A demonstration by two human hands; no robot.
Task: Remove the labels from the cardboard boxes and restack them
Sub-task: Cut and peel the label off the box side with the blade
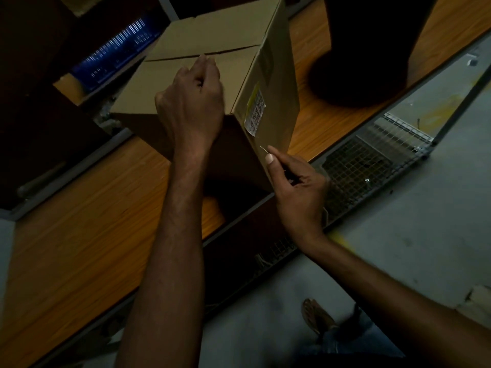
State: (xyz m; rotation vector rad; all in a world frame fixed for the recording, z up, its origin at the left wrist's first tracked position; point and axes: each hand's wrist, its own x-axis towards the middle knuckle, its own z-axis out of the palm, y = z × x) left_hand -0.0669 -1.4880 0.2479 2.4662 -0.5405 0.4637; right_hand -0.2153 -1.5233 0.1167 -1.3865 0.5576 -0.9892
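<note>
A cardboard box (212, 30) stands on a wooden table (79, 235), turned so that one vertical corner faces the person, its top flaps closed along a seam. The left hand (191, 102) lies on the top of the box near that corner, knuckles up and fingers bent down towards the seam; in the dim light it cannot be told whether the fingertips only press on the flap or hook into the gap. On the lit right face, just beside the corner edge and high up, sits a small white and yellow label (255, 112) printed with codes. The right hand (297, 187) is below it, thumb and forefinger pinching a thin blade (263, 149) whose tip points up at the cardboard just under the label's lower end. Behind the box on the table stands a large dark object (366, 49). Wire mesh (372, 155) shows under the table edge, and a sandalled foot (317, 316) rests on the grey floor (425, 221).
</note>
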